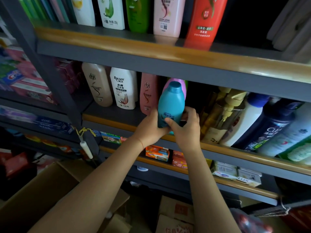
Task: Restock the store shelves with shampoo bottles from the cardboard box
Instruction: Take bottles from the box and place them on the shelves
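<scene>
Both hands, left hand [150, 126] and right hand [186, 126], close their grip around the base of a teal shampoo bottle [170, 105], upright at the middle shelf [107, 113] front edge. A pink bottle [148, 93] stands just left; a purple bottle [182, 84] directly behind; pump bottles [223, 110] crowd the right. The cardboard box [42, 187] sits below.

A teal shampoo bottle [170, 105] with a rounded teal cap is standing upright at the front edge of the middle shelf [109, 113] — label facing out, just right of a pink bottle [148, 94]. The cardboard box [43, 187] is sitting open below — its flaps spreading outward.
</scene>
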The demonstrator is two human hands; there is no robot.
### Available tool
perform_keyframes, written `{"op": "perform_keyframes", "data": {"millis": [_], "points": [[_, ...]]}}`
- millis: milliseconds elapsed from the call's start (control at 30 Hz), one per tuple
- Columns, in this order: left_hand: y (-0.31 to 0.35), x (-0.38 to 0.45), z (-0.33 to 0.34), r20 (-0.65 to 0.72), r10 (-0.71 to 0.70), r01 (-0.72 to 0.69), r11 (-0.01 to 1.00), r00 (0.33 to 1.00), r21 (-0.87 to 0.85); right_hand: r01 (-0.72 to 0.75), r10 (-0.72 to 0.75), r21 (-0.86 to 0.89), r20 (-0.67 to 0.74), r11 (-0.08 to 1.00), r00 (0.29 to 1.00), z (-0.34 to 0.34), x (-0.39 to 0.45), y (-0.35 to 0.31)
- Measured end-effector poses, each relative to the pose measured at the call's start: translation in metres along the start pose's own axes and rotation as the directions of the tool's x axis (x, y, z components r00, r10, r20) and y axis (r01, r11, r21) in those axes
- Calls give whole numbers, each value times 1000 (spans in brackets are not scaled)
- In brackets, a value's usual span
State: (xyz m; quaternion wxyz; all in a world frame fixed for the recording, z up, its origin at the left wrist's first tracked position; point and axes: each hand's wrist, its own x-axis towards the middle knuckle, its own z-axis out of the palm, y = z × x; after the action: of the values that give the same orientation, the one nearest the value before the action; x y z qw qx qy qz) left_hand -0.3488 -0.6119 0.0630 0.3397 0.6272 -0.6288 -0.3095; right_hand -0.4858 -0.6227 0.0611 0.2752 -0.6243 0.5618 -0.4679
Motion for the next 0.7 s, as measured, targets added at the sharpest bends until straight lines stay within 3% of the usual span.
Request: {"op": "perform_keyframes", "data": {"millis": [200,333,400,500,567,633,700], "points": [[0,11,4,-4,-9,9,1000,1000,20,-39,39,-10,-25,999,999,7,-8,12],[2,8,1,-4,59,-59,996,998,-65,92,-98,-37,-234,995,967,13,-27,6],[-8,0,-5,-119,123,-131,990,985,-58,153,-134,55,-258,987,957,19,-37,-5],[-41,-30,-27,-447,137,-161,987,884,-14,159,-127,237,-146,958,981,44,-51,-23],[-76,-60,-49,-581,19,-44,999,814,-29,104,-87,339,-65,935,994,81,-63,-33],[-130,-98,-67,-635,-176,169,983,752,-72,-47,31,400,47,915,998,135,-87,-34],[-186,-144,-80,-679,-377,387,910,630,-147,-229,154,334,238,914,959,196,-119,-23]]}}
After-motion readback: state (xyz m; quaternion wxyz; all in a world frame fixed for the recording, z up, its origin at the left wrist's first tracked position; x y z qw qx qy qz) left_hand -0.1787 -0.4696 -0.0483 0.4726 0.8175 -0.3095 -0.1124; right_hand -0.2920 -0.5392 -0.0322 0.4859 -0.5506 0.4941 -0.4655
